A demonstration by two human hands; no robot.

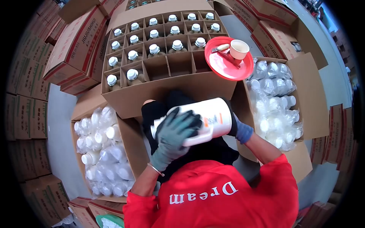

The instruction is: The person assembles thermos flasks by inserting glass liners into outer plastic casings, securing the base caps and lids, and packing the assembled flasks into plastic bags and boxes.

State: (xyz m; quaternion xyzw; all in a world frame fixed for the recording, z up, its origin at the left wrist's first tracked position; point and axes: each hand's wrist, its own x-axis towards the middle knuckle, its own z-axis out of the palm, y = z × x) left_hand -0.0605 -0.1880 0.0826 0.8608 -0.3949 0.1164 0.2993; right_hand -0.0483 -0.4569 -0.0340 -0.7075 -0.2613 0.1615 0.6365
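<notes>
"So, where is the white jug (219, 111)?"

"Tilted above the dark-clothed lap (228, 150), with its printed side up and its handle (199, 140) towards the red top (213, 190)."

"And the hands?"

"Both gloved. The left hand (173, 131) is partly closed, fingers curved over the jug near its narrower end, gripping it. The right hand (236, 123) is against the wide end. Most of its fingers are hidden, so I can't tell how far open it is."

"What lies beyond them?"

"A large divided carton (171, 93), with white-capped bottles (177, 46) upright in its compartments. The nearest row has two, at the left."

"Anything on that carton?"

"A red plate (224, 71) overlaps its right front corner. It carries a pale cup (239, 49) and, beside that, a small pale-handled tool (223, 47)."

"And at the sides?"

"An open carton on each. The left carton (127, 154) holds plastic-wrapped white bottles (110, 167); the right carton (313, 102) holds wrapped pieces (268, 87) too. More cartons with red print (76, 41) are stacked at the upper left."
</notes>
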